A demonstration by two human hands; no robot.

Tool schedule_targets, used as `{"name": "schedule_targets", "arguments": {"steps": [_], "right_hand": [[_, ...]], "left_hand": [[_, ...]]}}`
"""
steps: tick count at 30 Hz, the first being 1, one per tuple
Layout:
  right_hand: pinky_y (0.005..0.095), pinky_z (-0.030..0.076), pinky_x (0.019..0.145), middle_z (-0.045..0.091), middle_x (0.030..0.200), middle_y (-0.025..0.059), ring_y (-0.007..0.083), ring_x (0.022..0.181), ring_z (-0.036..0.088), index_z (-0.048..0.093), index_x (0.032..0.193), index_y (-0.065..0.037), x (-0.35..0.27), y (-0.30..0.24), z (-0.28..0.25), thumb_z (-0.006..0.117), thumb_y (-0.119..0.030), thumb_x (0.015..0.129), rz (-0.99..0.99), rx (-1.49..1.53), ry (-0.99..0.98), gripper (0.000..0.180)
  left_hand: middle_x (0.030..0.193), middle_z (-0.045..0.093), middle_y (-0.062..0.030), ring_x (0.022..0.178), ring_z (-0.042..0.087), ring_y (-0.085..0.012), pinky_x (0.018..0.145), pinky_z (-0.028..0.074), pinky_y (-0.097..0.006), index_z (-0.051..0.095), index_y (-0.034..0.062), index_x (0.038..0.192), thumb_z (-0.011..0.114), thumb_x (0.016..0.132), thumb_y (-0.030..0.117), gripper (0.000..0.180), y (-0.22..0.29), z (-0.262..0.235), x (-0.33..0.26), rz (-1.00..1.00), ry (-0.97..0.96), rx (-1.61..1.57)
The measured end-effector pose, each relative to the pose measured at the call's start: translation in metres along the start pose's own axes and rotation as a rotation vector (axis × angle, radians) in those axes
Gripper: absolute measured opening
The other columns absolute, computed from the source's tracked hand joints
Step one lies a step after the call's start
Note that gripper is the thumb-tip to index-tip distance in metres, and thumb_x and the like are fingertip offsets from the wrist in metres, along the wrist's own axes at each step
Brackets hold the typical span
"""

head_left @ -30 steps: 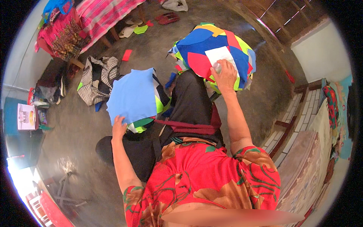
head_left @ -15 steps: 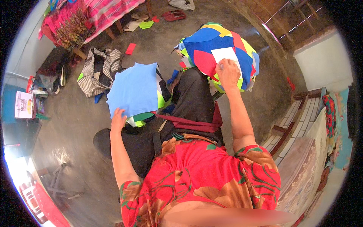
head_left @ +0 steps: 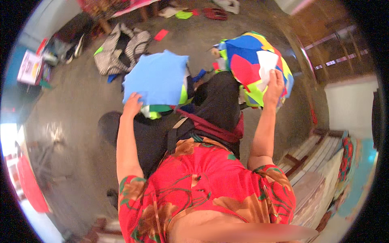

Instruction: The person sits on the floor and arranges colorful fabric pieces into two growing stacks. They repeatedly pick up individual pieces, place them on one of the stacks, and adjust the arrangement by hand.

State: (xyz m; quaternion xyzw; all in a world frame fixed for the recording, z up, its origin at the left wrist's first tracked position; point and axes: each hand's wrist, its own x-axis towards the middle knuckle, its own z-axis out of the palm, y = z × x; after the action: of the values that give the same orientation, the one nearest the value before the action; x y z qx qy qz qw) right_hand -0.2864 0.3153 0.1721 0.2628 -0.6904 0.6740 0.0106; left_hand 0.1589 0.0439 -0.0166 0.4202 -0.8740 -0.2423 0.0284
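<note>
A light-blue fabric piece (head_left: 156, 79) lies spread over a pile of cut cloth on the left, with green, neon-yellow and dark scraps showing from under it. My left hand (head_left: 133, 105) has its fingers closed on the near left corner of this piece. On the right is a heap of colourful fabric pieces (head_left: 247, 46) in blue, red, yellow and neon green. My right hand (head_left: 274, 87) pinches a white fabric piece (head_left: 266, 62) between thumb and fingers, partly raised over that heap. What supports the heap is mostly hidden.
A checked cloth bundle (head_left: 107, 56) lies on the floor beyond the left pile, near a red scrap (head_left: 161, 35). Dark red shoes (head_left: 215, 14) and a neon-green scrap (head_left: 184, 15) lie farther off. A wooden bench-like frame (head_left: 302, 156) stands at the right.
My right hand has drawn the white piece up from lying flat on the heap, so it now stands partly raised. My left hand stays at the light-blue piece's corner. The whole view has shifted.
</note>
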Motion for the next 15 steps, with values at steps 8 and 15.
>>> {"name": "schedule_targets", "arguments": {"steps": [8,15], "right_hand": [[0.0331,0.047,0.081,0.059,0.094,0.0037,0.017,0.088,0.058,0.055,0.097,-0.007,-0.047,0.009,0.109,0.052,-0.01,0.084,0.648,0.816,-0.432,0.014],[0.0344,0.046,0.081,0.06,0.093,0.0037,0.018,0.089,0.058,0.055,0.095,-0.008,-0.081,0.06,0.198,0.052,-0.015,0.082,0.853,0.909,-0.55,0.015]], "left_hand": [[0.13,0.04,-0.0152,0.114,0.045,-0.0328,0.094,0.039,-0.039,0.056,0.0096,0.108,0.061,0.076,0.014,0.033,0.014,-0.013,-0.002,-0.053,-0.051,-0.038],[0.128,0.043,-0.0161,0.118,0.042,-0.0306,0.097,0.037,-0.037,0.056,0.0089,0.107,0.061,0.075,0.016,0.034,0.018,-0.019,0.0,-0.074,-0.092,-0.088]]}}
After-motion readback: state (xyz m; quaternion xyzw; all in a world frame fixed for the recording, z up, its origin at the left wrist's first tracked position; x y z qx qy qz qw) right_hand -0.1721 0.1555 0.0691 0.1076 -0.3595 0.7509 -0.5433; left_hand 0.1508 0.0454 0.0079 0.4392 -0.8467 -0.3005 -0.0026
